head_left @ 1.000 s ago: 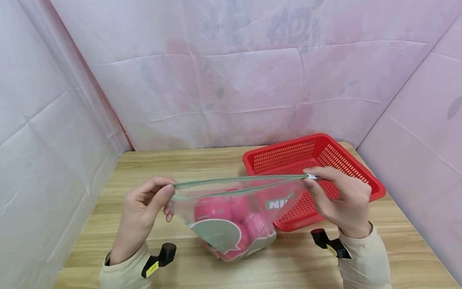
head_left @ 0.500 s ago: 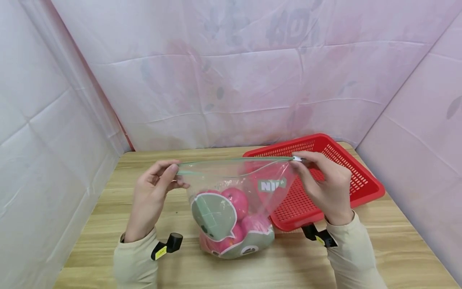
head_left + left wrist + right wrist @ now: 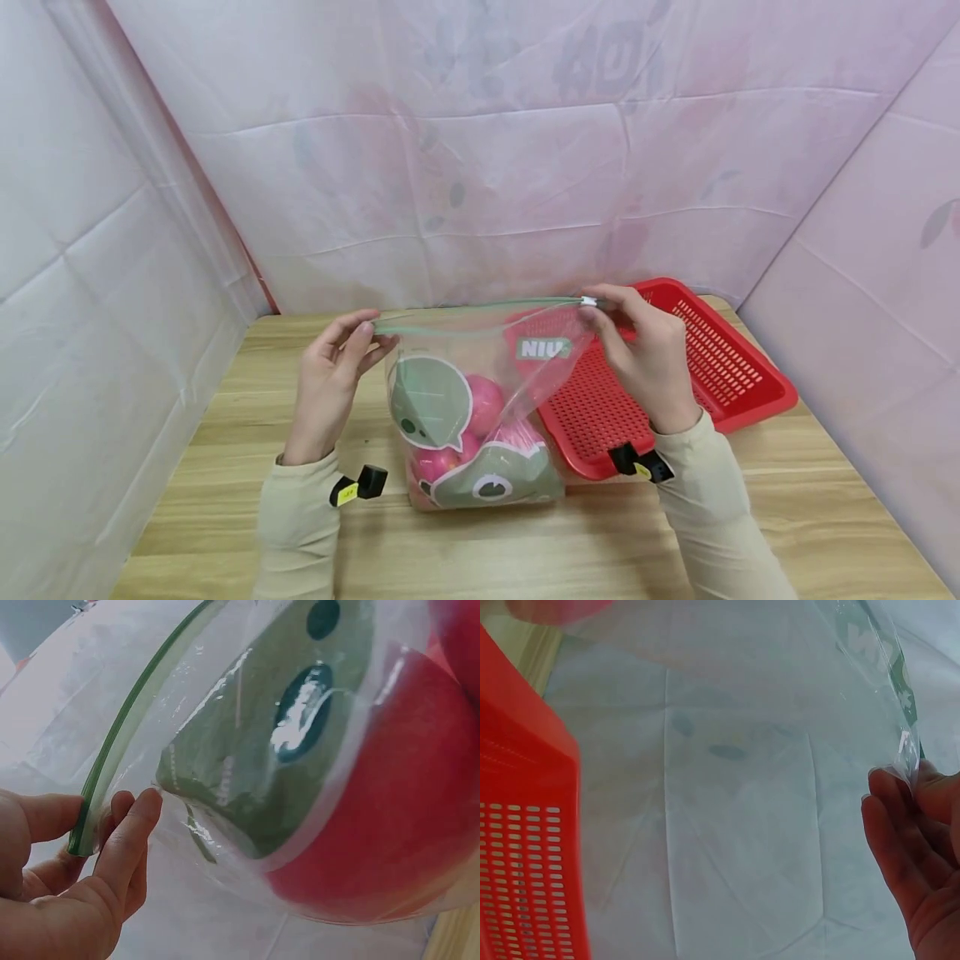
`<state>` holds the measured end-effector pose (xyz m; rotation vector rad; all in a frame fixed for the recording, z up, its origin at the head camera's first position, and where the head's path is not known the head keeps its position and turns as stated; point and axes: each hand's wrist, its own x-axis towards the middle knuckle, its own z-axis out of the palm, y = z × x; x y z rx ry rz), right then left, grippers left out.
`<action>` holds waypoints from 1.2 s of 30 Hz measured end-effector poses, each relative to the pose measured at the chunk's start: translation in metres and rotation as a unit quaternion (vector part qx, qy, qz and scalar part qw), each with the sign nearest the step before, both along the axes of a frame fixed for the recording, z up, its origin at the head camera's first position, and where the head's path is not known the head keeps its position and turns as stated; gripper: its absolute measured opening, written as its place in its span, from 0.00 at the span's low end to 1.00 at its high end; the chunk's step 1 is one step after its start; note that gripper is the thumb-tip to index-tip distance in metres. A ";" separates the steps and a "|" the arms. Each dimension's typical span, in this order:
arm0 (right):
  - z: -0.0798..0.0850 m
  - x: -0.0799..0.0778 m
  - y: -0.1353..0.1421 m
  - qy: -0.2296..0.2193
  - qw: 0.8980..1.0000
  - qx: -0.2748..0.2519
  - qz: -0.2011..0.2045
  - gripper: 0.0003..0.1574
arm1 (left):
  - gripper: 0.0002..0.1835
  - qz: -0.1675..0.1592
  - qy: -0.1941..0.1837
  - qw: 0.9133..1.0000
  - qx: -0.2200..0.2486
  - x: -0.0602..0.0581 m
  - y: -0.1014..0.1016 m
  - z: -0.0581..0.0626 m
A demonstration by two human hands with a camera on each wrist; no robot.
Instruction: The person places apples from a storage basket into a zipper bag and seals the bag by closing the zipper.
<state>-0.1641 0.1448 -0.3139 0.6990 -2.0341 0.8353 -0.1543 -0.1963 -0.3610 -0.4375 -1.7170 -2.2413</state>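
Observation:
A clear zip bag (image 3: 491,479) with green print and a green zip edge stands upright, several round pink-red fruits (image 3: 486,404) inside it, apple-like in look. My left hand (image 3: 330,375) pinches the left end of the zip edge between thumb and fingers; in the left wrist view the green strip (image 3: 120,724) runs up from that grip. At the other end my right hand (image 3: 648,350) pinches the top corner beside the white slider (image 3: 588,301). The bag's mouth is stretched between both hands, its two green edges parted in the middle.
Right behind the bag, a red perforated plastic basket (image 3: 720,367) sits on the wooden table (image 3: 225,433), partly seen through the film. Pale printed cloth (image 3: 480,183) hangs around the back and sides. Each sleeve carries a black wrist camera (image 3: 358,485).
Both hands have moved up and away from the body, coming closer together, with the bag's zip edge between them. The bag has straightened upright and the fruits have settled lower.

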 end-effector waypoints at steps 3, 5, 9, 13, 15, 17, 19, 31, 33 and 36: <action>-0.002 -0.003 -0.002 -0.008 1.000 -0.002 -0.001 0.20 | 0.18 0.001 -0.004 1.000 0.002 -0.005 0.000 -0.003; -0.004 -0.005 -0.004 -0.009 1.000 -0.006 -0.003 0.20 | 0.18 0.002 -0.008 1.000 0.001 -0.007 -0.001 -0.006; -0.009 -0.007 -0.009 -0.005 1.000 -0.022 -0.004 0.21 | 0.18 0.008 -0.016 1.000 0.009 -0.013 0.000 -0.011; -0.014 -0.009 -0.014 -0.012 0.999 -0.032 -0.014 0.21 | 0.19 0.010 -0.022 1.000 0.017 -0.017 0.000 -0.015; -0.015 -0.008 -0.015 -0.021 0.999 -0.032 -0.019 0.21 | 0.20 0.010 -0.026 0.999 0.018 -0.018 0.000 -0.018; -0.016 -0.008 -0.016 -0.029 0.999 -0.033 -0.023 0.20 | 0.20 0.011 -0.029 0.999 0.016 -0.019 -0.001 -0.019; -0.017 -0.006 -0.016 -0.036 0.999 -0.035 -0.021 0.20 | 0.21 0.014 -0.030 0.999 0.012 -0.018 0.000 -0.021; -0.022 0.008 -0.023 -0.053 0.997 -0.057 -0.019 0.14 | 0.22 0.048 -0.036 0.998 -0.024 -0.011 0.000 -0.031; -0.023 0.012 -0.024 -0.055 0.996 -0.060 -0.018 0.14 | 0.24 0.057 -0.038 0.997 -0.044 -0.010 0.000 -0.032; -0.024 0.017 -0.027 -0.057 0.996 -0.064 -0.015 0.13 | 0.25 0.075 -0.044 0.993 -0.080 -0.006 0.001 -0.032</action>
